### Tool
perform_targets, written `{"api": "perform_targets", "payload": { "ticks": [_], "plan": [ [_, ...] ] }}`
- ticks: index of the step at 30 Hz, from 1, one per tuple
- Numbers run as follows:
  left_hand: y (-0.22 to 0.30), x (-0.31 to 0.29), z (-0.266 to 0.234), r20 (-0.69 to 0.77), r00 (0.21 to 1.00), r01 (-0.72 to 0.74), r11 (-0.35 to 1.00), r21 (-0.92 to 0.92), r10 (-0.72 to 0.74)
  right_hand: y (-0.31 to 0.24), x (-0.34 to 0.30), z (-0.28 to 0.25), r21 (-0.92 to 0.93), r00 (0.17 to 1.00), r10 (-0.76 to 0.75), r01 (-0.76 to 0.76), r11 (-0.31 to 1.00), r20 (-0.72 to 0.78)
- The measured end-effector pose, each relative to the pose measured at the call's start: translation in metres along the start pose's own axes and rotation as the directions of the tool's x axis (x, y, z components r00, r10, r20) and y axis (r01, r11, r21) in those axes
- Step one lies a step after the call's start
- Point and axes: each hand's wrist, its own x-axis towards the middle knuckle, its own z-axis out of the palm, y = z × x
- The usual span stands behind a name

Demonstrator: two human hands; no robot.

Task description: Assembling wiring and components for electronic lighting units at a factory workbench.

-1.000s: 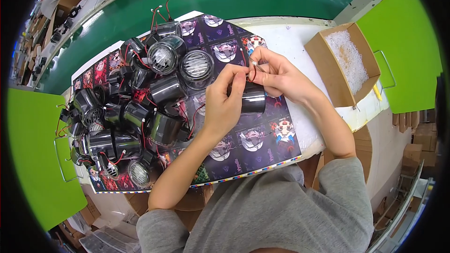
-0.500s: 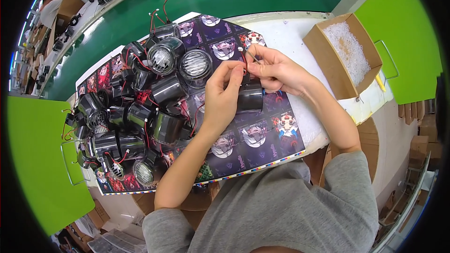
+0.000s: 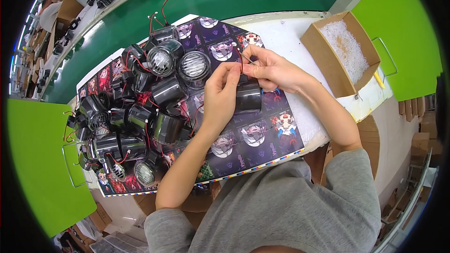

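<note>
The left hand (image 3: pixel 219 94) is nearly closed, its thumb and forefinger pinched together on the lower part of a thin red-and-black wire (image 3: pixel 241 60), just above a glossy black cylindrical housing (image 3: pixel 249 98) that lies on its side on the printed sheet (image 3: pixel 253 133). The right hand (image 3: pixel 276 71) meets it from the other side, thumb and forefinger clamped on a thin grey rod (image 3: pixel 249 59) whose tip points toward the wire; the other fingers curl close over the housing. Fingertips of both hands nearly touch, hiding the wire's lower end. The wire rises past them to a small white connector (image 3: pixel 234 45). The sheet carries rows of cartoon figures with small purple and pale lettering beside them, some of it running sideways. It covers much of the white tabletop (image 3: pixel 288 33), and a heap of similar black housings (image 3: pixel 168 91) with wires fills its left part. To the right stands an open cardboard box (image 3: pixel 323 68) holding clear granules (image 3: pixel 344 49). A second ago the wire curled over by the right fingers with its connector beside them; now it stands away from them, while the heap looks unchanged.
</note>
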Motion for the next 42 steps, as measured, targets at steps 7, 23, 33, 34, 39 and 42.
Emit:
{"api": "perform_targets", "payload": {
  "ticks": [7,23,33,34,39,42],
  "plan": [
    [-0.001,0.003,-0.001,0.002,1.0,-0.007,1.0,-0.018,0.007,-0.003,0.0,0.0,0.091,0.998,0.049,-0.051,0.995,0.029],
    [0.005,0.003,-0.003,0.066,0.995,0.083,0.996,-0.042,-0.08,-0.01,-0.005,-0.019,-0.174,0.958,-0.195,0.16,0.972,-0.21],
    [0.015,0.002,-0.01,0.163,0.984,0.103,0.976,-0.194,-0.071,-0.002,0.0,-0.021,-0.631,0.784,-0.537,0.252,0.734,-0.312],
    [0.015,0.001,-0.01,0.138,0.989,0.076,0.975,-0.208,-0.047,-0.001,0.0,-0.02,-0.631,0.783,-0.539,0.254,0.733,-0.311],
    [0.017,-0.001,-0.006,0.126,0.992,0.059,0.948,-0.311,-0.021,0.001,-0.001,-0.011,-0.729,0.715,-0.65,0.3,0.616,-0.255],
    [0.012,-0.002,-0.005,0.141,0.99,0.008,0.986,-0.164,0.015,0.004,-0.001,-0.007,-0.714,0.716,-0.648,0.311,0.628,-0.258]
  ]
}}
